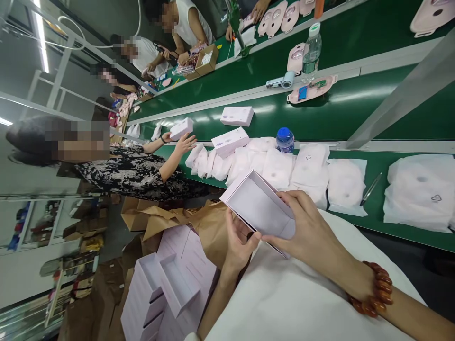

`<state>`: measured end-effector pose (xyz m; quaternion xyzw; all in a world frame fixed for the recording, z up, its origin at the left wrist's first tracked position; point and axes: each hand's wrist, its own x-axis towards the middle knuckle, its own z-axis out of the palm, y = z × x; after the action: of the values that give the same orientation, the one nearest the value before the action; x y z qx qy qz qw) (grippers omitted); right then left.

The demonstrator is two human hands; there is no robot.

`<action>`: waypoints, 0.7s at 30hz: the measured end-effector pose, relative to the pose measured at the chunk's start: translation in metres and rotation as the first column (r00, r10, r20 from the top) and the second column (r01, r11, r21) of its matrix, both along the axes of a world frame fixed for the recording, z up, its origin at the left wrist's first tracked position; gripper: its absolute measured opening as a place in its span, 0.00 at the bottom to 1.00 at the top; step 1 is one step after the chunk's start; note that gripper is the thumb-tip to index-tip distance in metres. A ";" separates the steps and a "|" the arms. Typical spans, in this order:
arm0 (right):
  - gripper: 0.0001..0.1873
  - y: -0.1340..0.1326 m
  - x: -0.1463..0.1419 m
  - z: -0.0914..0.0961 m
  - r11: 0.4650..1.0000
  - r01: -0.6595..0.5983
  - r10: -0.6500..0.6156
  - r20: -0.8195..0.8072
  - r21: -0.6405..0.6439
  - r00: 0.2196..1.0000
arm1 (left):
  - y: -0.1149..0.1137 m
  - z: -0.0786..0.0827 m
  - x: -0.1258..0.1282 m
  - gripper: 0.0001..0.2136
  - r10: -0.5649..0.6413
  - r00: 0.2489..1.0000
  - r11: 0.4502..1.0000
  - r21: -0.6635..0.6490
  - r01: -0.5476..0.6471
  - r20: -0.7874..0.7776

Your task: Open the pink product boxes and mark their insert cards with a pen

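Observation:
A pale lilac open box tray [258, 208] is tilted up in front of me, its inside showing. My left hand [241, 237] holds its long edge from below. My right hand [302, 227], with an amber bead bracelet [371, 289] on the wrist, grips the far end with the fingers over the wall. White cloth [284, 303] lies between my forearms. Just beyond the box, a row of white wrapped pads [277, 166] lies on a green conveyor belt [355, 118].
Stacked lilac boxes [167, 289] and brown kraft paper [209, 232] lie to the left. A co-worker's hand [185, 144] holds a lilac box [181, 129]. A blue-capped bottle [285, 139], a pen [371, 188] and closed boxes [231, 142] sit on the belt. Other workers sit beyond.

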<state>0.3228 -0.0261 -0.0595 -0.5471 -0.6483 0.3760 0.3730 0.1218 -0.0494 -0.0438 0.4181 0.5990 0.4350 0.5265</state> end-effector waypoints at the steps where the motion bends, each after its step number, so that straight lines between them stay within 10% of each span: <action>1: 0.44 0.000 0.000 0.000 1.000 0.002 -0.002 0.020 0.019 1.000 | -0.001 -0.001 0.000 0.60 0.006 1.000 1.000 0.005 -0.006 0.005; 12: 0.45 0.001 -0.001 -0.007 0.997 0.008 -0.007 0.015 -0.072 1.000 | -0.004 -0.001 0.005 0.47 -0.056 0.998 0.998 -0.019 0.057 0.030; 21: 0.35 0.005 0.016 0.013 0.996 0.022 -0.031 -0.111 -0.086 0.993 | 0.036 -0.061 -0.032 0.41 -0.205 0.934 0.936 -0.220 0.275 0.293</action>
<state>0.3384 -0.0213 -0.0461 -0.5490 -0.6024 0.4283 0.3902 0.0896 -0.0131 -0.1044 0.3546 0.5182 0.3377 0.7012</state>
